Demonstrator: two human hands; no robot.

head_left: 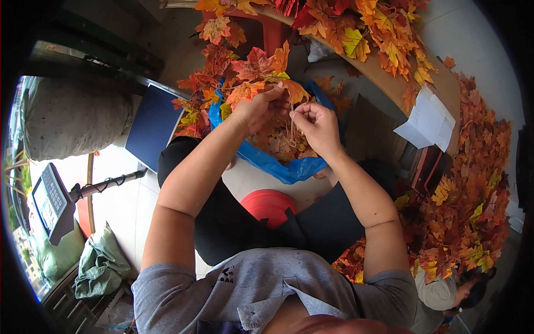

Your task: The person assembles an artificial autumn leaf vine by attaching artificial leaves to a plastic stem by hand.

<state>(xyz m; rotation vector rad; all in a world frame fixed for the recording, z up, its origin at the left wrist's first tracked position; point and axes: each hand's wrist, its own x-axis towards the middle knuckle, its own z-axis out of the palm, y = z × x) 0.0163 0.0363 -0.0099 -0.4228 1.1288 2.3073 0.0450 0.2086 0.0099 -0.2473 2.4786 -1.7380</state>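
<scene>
Above an opened blue plastic bag, my two hands are close together at a garland of artificial maple leaves in red, orange and yellow. My left hand has its fingers curled round the garland's stem, just below an orange leaf. A few centimetres to the right, my right hand pinches with thumb and forefinger at a thin pale stem or cord, which hangs in a loop into the bag. More leaves lie inside the bag, partly hidden by my hands. The exact pinch point is too small to make out.
A red round stool shows between my legs. Leaf garlands cover a brown tabletop ahead, with white paper at its edge. A large leaf pile lies right, near another person. A scale display stands left.
</scene>
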